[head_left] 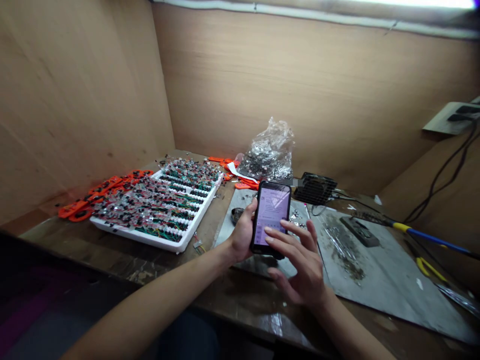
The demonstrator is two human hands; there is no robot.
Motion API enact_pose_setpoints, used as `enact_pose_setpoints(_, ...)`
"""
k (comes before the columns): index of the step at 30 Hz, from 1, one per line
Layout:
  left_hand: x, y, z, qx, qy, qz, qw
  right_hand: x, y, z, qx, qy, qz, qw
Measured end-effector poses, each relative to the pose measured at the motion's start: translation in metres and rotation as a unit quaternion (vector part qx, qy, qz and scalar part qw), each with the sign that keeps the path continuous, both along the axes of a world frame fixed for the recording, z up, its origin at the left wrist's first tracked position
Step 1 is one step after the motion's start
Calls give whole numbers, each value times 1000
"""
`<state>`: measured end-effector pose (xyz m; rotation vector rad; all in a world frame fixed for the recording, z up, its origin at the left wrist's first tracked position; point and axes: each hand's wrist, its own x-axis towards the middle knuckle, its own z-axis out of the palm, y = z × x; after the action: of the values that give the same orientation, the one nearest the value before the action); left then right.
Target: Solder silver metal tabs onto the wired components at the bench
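- The phone (pixel 272 205) is in the air above the front part of the table (pixel 232 296), its screen lit and turned to the person.
- The left hand (pixel 242 235) has its grip closed around the phone, with the thumb along the left edge.
- The right hand (pixel 303 262) is in front of the lower screen. Its grip is loosely open, with the fingers spread, and has hold of nothing. Two fingertips are at the screen; I cannot tell if they press it.
- To the left stands a white tray (pixel 165 243), filled with rows of small wired parts (pixel 150 200).
- Orange pieces (pixel 108 187) lie between this tray and the left wall.
- Behind the phone there is a clear plastic bag (pixel 268 150) with shiny small things inside.
- A black fan (pixel 317 187) stands to the right of the bag.
- On the right, a grey sheet (pixel 390 282) carries thin metal pieces (pixel 337 241) and a dark flat device (pixel 360 231).
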<state>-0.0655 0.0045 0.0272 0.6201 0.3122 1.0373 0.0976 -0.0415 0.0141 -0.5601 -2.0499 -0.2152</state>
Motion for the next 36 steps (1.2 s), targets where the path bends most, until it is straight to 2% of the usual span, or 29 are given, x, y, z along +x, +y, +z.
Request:
enact_pose_setpoints(5, -2, 2, -1, -12, -30, -14, 999, 4, -2, 2, 22, 69, -21, 997)
enact_pose_setpoints(14, -2, 2, 0, -20, -27, 4, 999, 4, 1, -2, 12, 82, -30, 996)
enact_pose_setpoints(20, -2, 1, 0, -9, -10, -7, 1000, 1, 1, 0, -1, -1, -1, 1000)
enact_pose_setpoints(36, 0, -1, 4, -1, 8, -12, 1000, -4, 2, -1, -13, -37, 0, 999)
